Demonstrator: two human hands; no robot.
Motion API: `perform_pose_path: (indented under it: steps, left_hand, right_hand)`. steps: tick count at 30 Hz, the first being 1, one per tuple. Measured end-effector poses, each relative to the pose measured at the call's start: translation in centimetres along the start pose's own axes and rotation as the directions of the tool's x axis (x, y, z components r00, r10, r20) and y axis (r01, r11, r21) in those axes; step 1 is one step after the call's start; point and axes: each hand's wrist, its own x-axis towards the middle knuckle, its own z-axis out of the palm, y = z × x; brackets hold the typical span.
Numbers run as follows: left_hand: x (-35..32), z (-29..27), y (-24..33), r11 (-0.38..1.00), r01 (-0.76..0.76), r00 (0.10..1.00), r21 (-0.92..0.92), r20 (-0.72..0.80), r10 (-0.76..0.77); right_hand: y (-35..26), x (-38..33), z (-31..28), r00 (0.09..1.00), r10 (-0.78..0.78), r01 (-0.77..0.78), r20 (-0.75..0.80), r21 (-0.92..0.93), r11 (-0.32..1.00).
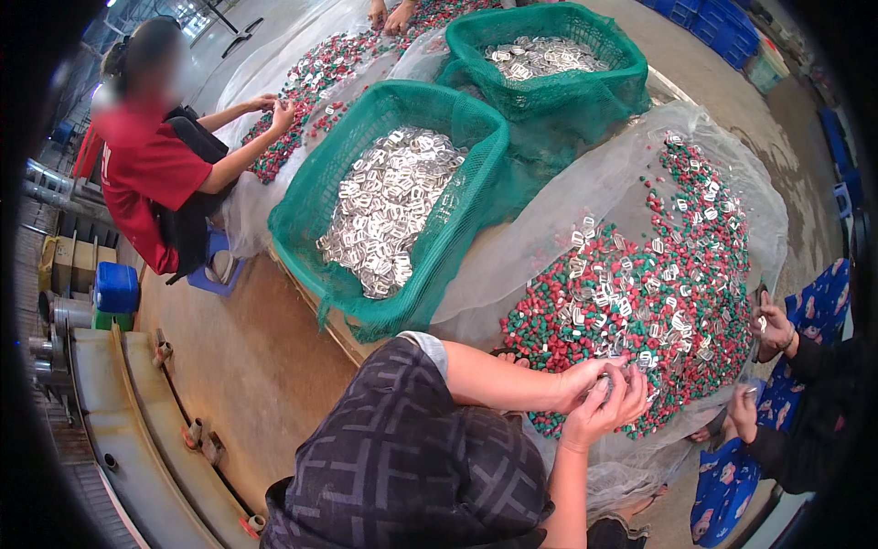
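Note:
My left hand [583,379] and my right hand [604,414] are close together over the near edge of a wide heap of small red and green pellets [585,284]. Silver metal slide buckles [604,295] lie mixed through the heap. The fingers of both hands are curled in toward each other. A shiny buckle [647,360] shows right by my fingertips; whether it is held or lies behind them I cannot tell. What sits between my fingers is mostly hidden.
Two green mesh-lined baskets [498,151] hold buckles. Translucent sheeting [768,174] lies beneath the pellets. At the left a person in a red shirt [151,174] handles another heap. More hands [776,328] work at the right edge and others [393,16] at the top. A blue container [116,286] stands at far left.

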Motion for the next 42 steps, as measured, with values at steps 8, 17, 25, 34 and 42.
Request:
perform_pose_path:
  steps: [8,17,25,34,42]
  left_hand:
    - [-4.3,0.9,4.0,0.986,-0.16,0.983,0.042,-0.087,0.163]
    - [-16.8,2.3,18.8,0.453,-0.793,0.485,0.408,-0.027,0.874]
    - [-18.0,1.6,20.0,-0.565,0.459,-0.024,0.686,0.645,0.764]
    - [-2.7,-3.4,6.2,-0.706,-0.022,0.878,0.708,0.351,0.324]
    - [3.0,-4.6,2.5,-0.936,-0.328,0.856,0.128,0.46,-0.237]
  right_hand:
    - [1.7,0.2,0.5,0.986,0.163,-0.148,-0.033,0.272,0.951]
    - [9.6,-2.1,2.0,0.877,0.481,-0.463,0.007,0.286,0.839]
    - [12.9,-5.4,4.0,0.771,0.637,-0.629,0.029,0.198,0.752]
    - [14.5,-10.1,6.3,0.554,0.679,-0.768,0.483,-0.021,0.641]
    - [12.7,-9.8,5.2,0.681,0.496,-0.605,0.54,0.033,0.795]
